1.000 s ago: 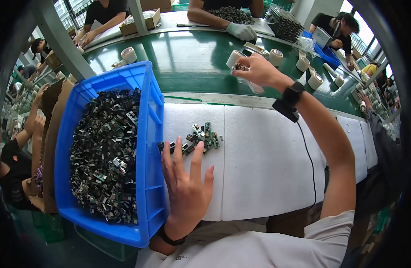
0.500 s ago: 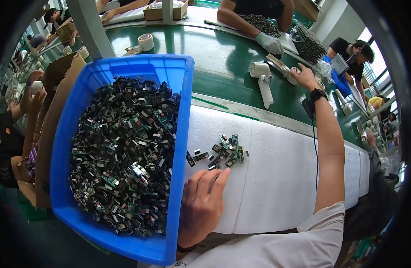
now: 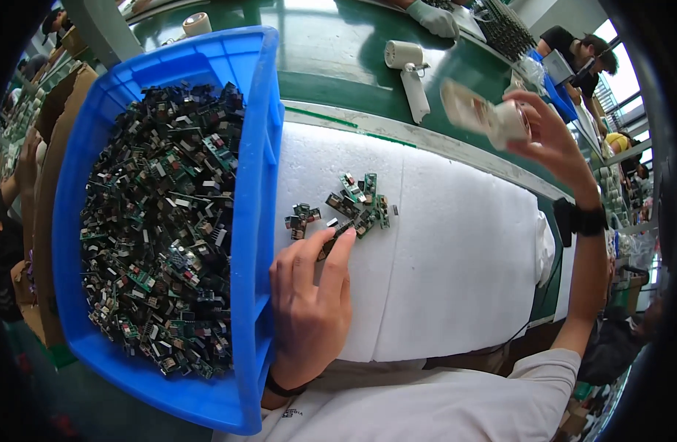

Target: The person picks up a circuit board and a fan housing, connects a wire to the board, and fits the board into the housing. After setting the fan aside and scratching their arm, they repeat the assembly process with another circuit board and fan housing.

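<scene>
My left hand rests on the white foam sheet beside the blue bin, thumb and fingers pinching a small circuit board. Just beyond the fingertips lies a loose pile of small green and black circuit boards. Raised above the far edge of the foam, my right hand grips a cream hair-dryer-shaped housing by its round head. Its handle points left and is smeared by motion.
The blue bin, heaped with circuit boards, stands at left next to a cardboard box. A similar housing lies on the green conveyor belt. Across it is a co-worker's gloved hand. A black cord hangs near my right wrist.
My right hand has lifted the housing off the belt and drawn it nearer. My left hand has moved onto the pile and pinched a circuit board. The view has shifted.
</scene>
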Demonstrator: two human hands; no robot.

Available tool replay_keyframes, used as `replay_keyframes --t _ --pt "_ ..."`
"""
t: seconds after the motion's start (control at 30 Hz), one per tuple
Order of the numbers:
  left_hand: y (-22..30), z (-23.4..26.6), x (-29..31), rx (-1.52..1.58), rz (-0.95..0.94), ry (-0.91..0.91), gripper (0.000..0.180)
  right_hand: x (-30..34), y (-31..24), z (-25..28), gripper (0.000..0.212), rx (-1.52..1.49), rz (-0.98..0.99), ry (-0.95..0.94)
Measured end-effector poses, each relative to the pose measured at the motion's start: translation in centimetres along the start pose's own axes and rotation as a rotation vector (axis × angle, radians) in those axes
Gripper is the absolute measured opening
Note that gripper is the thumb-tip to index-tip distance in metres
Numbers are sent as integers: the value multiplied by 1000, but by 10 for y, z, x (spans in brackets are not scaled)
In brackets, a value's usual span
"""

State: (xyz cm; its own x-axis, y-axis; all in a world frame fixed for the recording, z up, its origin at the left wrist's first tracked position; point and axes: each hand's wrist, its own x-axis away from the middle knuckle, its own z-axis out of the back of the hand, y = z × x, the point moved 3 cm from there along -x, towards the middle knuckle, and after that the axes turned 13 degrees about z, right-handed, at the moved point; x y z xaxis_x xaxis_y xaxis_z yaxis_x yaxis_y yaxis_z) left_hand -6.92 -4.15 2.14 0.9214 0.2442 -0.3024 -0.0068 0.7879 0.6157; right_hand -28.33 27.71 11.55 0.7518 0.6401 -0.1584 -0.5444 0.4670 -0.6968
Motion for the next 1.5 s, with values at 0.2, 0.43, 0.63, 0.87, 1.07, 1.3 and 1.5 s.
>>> replay_keyframes --t 0.2,0.43,0.63,0.87,1.07,1.3,1.5 --pt "9 -8 0 108 -107 80 36 101 -91 -55 74 201 1 -488" --pt "16 -11 5 170 -219 118 34 145 -136 -82 64 597 27 -152" --pt "36 -8 22 289 -289 19 35 166 -143 -116 44 304 -69 -184" --pt "64 -22 50 523 -260 -340 38 169 -118 -147 33 489 162 27" --pt "63 -24 48 422 -258 -414 42 175 -104 -163 30 387 179 257" --pt "57 -23 47 359 -335 -429 47 161 -111 -174 15 204 -55 539" --pt "54 -28 49 388 -385 -314 50 163 -105 -182 18 99 -133 647"
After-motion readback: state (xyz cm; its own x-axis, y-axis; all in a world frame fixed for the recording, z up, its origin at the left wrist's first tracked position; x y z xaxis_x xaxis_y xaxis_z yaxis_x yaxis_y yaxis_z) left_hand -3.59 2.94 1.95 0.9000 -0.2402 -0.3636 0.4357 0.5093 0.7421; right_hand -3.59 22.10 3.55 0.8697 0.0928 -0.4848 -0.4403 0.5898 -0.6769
